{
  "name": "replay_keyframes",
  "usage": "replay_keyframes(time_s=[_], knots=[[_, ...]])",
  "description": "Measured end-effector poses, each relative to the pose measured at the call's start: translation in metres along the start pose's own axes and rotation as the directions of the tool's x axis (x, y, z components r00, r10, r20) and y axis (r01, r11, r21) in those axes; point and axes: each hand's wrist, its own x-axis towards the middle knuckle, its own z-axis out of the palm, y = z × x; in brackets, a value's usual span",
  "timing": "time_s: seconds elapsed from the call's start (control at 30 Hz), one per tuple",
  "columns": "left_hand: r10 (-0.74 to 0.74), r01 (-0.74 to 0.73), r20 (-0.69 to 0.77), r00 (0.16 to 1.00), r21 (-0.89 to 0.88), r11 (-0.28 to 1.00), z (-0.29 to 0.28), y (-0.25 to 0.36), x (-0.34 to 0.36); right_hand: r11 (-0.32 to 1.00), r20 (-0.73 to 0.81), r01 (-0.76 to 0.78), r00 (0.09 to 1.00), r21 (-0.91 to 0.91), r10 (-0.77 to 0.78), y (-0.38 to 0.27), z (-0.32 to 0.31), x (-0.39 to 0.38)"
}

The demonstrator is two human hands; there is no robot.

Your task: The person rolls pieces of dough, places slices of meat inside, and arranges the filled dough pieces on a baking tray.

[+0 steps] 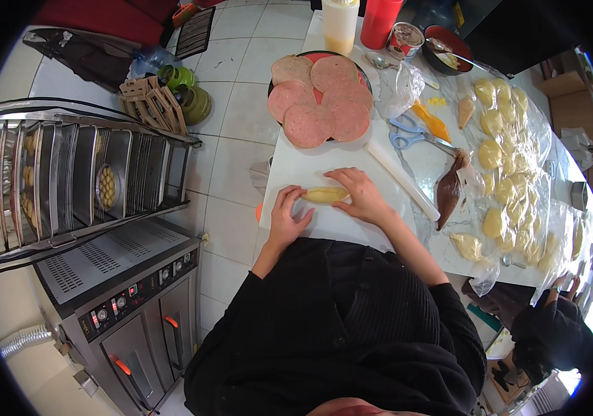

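Observation:
An oblong piece of yellowish dough (323, 195), with pointed ends, lies on the white work surface (357, 234) in front of me. My left hand (287, 213) has its fingertips at the dough's left end. Around the right end curve the fingers and thumb of my right hand (361, 197). A white rolling pin (404, 182) rests slanted just right of my right hand. Beyond the dough stands a dark-rimmed plate with several round slices of pink sliced meat (308, 125).
To the right are blue-handled scissors (407, 133), a brown-filled piping bag (449, 194), an orange-filled one (433, 123), and several dough balls under plastic (511, 159). Bottles (339, 28), a can (405, 40) and a bowl (447, 48) stand far back. An oven (130, 298) and tray rack (82, 180) stand left.

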Motion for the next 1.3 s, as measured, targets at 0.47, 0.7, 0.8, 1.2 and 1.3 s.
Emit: replay_keyframes(time_s=[0.47, 0.7, 0.8, 1.2, 1.3], knots=[[-0.288, 0.316, 0.165, 0.943, -0.183, 0.931, 0.001, 0.035, 0.036, 0.841, 0.045, -0.281, 0.955, 0.463, 0.294, 0.004, -0.019, -0.015], [-0.162, 0.104, 0.256, 0.953, 0.225, 0.969, 0.025, 0.023, 0.066, 0.839, 0.046, -0.533, 0.846, 0.108, 0.532, 0.002, -0.027, -0.01], [-0.101, 0.005, 0.297, 0.95, 0.306, 0.952, 0.017, 0.024, 0.066, 0.844, 0.13, -0.496, 0.841, -0.205, 0.526, -0.001, -0.039, -0.009], [-0.271, 0.266, 0.135, 0.953, 0.057, 0.962, -0.008, -0.011, 0.041, 0.898, 0.063, 0.396, 0.918, -0.193, -0.392, 0.019, 0.024, -0.015], [-0.316, 0.317, 0.04, 0.948, -0.011, 0.948, -0.014, -0.017, 0.036, 0.86, 0.061, 0.441, 0.896, -0.259, -0.441, 0.023, 0.024, -0.017]])
